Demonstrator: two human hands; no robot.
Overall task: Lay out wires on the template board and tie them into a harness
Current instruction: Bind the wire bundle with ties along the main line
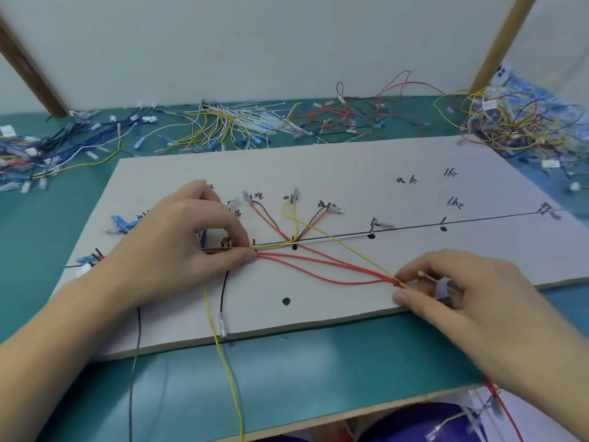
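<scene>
A white template board [318, 173] lies on the green table, marked with a black line, dots and handwritten labels. Red, yellow, brown and white wires fan out from a black dot [294, 247] on the line to labelled spots. My left hand [191, 237] pinches the wire bundle [242, 250] down on the line at the board's left. My right hand [462, 291] pinches the red and yellow wires [334, 266] at the board's front edge and also holds a white cable tie [428, 277]. A yellow wire [223, 352] and a black wire [137, 346] hang toward me off the board.
Piles of loose wires lie behind the board: blue ones [63, 138] at the left, yellow and white with cable ties [229, 122] in the middle, red and black [350, 113] further right, a tangled heap [516, 122] at far right. Wooden posts [28, 68] stand at both sides.
</scene>
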